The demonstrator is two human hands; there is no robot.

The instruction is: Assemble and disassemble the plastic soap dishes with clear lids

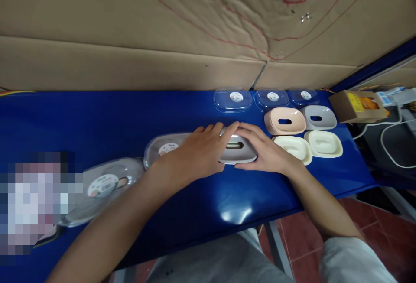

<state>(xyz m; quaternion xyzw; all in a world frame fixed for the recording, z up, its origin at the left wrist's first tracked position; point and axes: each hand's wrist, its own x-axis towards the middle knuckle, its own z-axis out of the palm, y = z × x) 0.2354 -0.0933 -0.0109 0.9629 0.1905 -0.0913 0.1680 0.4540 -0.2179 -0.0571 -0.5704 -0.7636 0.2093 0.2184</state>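
Note:
Between both hands sits a grey soap dish (238, 158) with an oval slot; something cream shows through the slot. My left hand (208, 149) wraps around its left end, fingers over the far rim. On the opposite end, my right hand (264, 149) grips the dish with thumb at the near side and fingertips at the far edge, meeting the left fingertips. Just left of my left hand lies a transparent lidded dish (152, 151) with a round label, partly hidden by the wrist. Cream trays (323, 144) rest right of my right hand, one partly behind it.
Three transparent lids (232, 101) line the back of the blue table (97, 118). A peach dish (286, 114) and a grey dish (325, 112) stand before them. Another lidded dish (130, 168) lies at left, beside a pixelated patch. A cardboard box (344, 107) and cables are at right.

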